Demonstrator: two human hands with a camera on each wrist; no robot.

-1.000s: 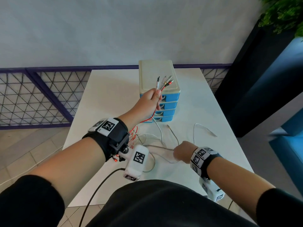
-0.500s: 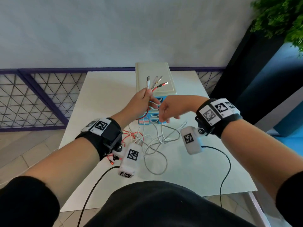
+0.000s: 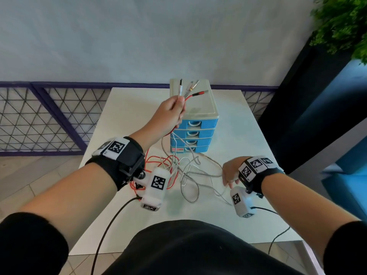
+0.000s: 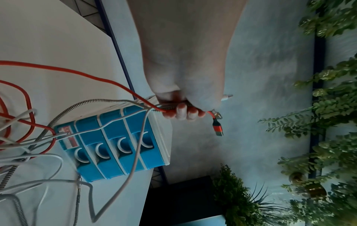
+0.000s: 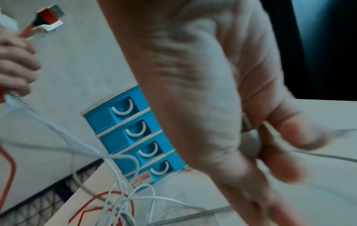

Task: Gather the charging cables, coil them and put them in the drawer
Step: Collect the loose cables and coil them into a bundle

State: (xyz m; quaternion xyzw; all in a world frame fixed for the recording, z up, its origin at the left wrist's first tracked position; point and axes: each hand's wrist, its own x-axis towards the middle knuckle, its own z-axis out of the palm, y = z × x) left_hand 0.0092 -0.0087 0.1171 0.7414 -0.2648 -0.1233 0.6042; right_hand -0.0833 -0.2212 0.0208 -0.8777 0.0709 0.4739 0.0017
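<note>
My left hand [image 3: 174, 108] is raised in front of the drawer unit and grips a bundle of cable ends [image 3: 189, 90]: red, white and braided silver. In the left wrist view its fingers [image 4: 181, 112] curl round the bundle, and the red plug [image 4: 218, 128] sticks out. The rest of the cables [image 3: 178, 171] hang down into a loose tangle on the white table [image 3: 248, 135]. My right hand [image 3: 229, 175] is low at the tangle's right side. In the blurred right wrist view it pinches a white cable end [image 5: 249, 137]. The blue drawer unit [image 3: 193, 133] has all its drawers shut.
A purple lattice fence [image 3: 39, 120] runs behind and left of the table. A dark panel [image 3: 297, 120] and blue furniture stand close on the right, with a green plant [image 3: 343, 22] above. Black camera leads [image 3: 111, 221] hang off the near edge.
My right hand dropped from beside the left hand to the table at the tangle's right side. The left hand lifted the bundle of ends a little higher.
</note>
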